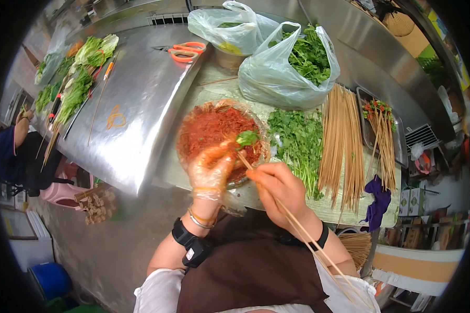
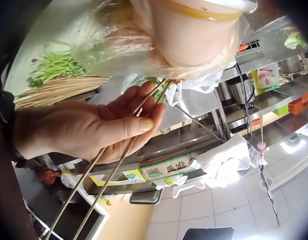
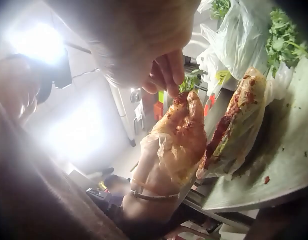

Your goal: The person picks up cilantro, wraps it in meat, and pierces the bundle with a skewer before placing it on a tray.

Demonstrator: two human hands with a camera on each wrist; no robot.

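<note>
My left hand [image 1: 210, 166] wears a clear plastic glove smeared with red paste, held over the bowl of red chopped filling [image 1: 222, 122]. Its curled fingers pinch a small sprig of green leaves [image 1: 247, 137] at the tips of two thin bamboo skewers [image 2: 110, 170]. With its thumb and fingers, my bare right hand [image 1: 279, 195] grips these skewers; their long ends slope back over the forearm. In the right wrist view the gloved fingertips [image 3: 191, 102] meet the greens [image 3: 188, 84] just below the right fingers. What lies inside the glove's grasp is hidden.
Loose coriander [image 1: 297, 143] lies right of the bowl, beside many bamboo skewers [image 1: 342, 146]. A tray [image 1: 399, 138] with filled skewers stands farther right, a purple cloth [image 1: 377, 203] below. Plastic bags [image 1: 277, 73] of greens stand behind. Orange scissors [image 1: 187, 51] lie on the steel table [image 1: 136, 99].
</note>
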